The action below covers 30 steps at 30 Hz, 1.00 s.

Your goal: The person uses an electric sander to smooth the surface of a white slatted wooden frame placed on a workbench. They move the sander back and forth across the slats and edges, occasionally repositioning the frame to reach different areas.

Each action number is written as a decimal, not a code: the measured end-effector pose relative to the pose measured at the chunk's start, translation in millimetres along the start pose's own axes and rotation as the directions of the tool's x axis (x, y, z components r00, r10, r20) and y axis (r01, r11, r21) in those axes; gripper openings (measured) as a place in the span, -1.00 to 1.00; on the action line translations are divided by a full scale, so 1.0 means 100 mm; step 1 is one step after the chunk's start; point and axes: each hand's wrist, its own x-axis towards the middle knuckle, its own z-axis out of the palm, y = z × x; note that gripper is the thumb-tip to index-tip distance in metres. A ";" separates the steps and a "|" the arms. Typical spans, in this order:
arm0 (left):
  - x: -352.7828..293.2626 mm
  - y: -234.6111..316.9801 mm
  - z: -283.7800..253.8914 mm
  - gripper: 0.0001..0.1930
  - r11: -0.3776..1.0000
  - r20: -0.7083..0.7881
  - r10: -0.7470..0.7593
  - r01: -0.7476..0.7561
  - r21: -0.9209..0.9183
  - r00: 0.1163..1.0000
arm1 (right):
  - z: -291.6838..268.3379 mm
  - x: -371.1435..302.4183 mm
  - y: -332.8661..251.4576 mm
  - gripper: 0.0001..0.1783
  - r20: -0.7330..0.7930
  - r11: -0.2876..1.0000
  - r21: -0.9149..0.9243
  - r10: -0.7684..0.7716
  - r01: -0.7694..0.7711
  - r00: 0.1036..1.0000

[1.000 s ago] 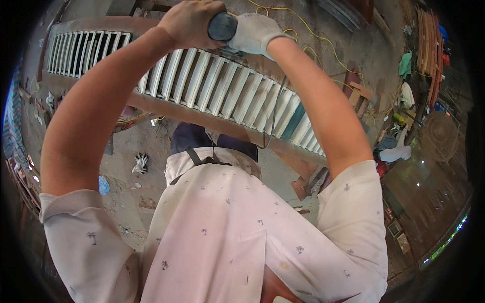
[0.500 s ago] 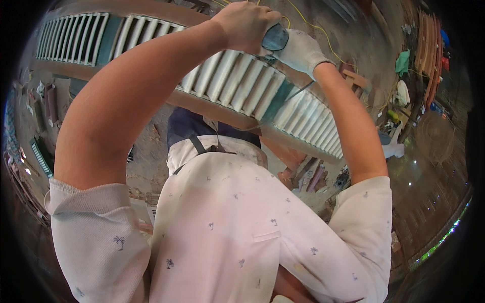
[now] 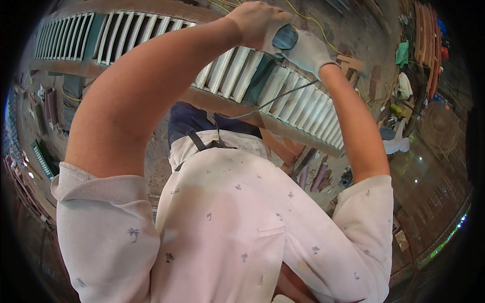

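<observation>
Grip: your bare left hand (image 3: 262, 25) and gloved right hand (image 3: 309, 53) closed around a dark-ended tool (image 3: 285, 37) | Position: over the far side of the slatted panel (image 3: 256, 81), contact hidden | Cord (image 3: 289, 93): slanting across the slats

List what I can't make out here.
Head view:
Dark tool: underside hidden behind its own body, the left hand and gloved right hand.
Slatted panel: middle slats covered by the left forearm.
Yellow-green item at right: too small to identify.
</observation>
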 end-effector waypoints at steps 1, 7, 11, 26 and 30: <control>-0.02 -0.02 0.01 -0.29 1.000 -0.023 -0.001 0.001 0.014 1.000 | 0.00 0.01 -0.03 -0.54 -0.017 1.000 -0.003 -0.017 0.017 1.000; -0.21 -0.41 -0.29 -0.37 1.000 -0.017 -0.007 0.007 -0.028 1.000 | -0.06 0.28 -0.42 -0.56 -0.099 0.996 -0.029 -0.089 0.086 0.991; -0.35 -0.70 -0.54 -0.33 0.999 -0.001 -0.030 0.030 -0.024 1.000 | -0.03 0.59 -0.62 -0.52 -0.171 0.988 -0.016 -0.153 0.152 0.973; -1.21 -2.19 -1.28 -0.25 0.990 -0.070 -0.021 0.030 0.140 0.997 | -0.67 1.14 -2.41 -0.50 -0.189 0.985 0.080 -0.137 0.154 0.972; -1.43 -2.56 -1.48 -0.25 0.982 -0.087 -0.049 0.064 0.175 0.995 | -0.75 1.45 -2.82 -0.49 -0.207 0.981 0.088 -0.153 0.174 0.966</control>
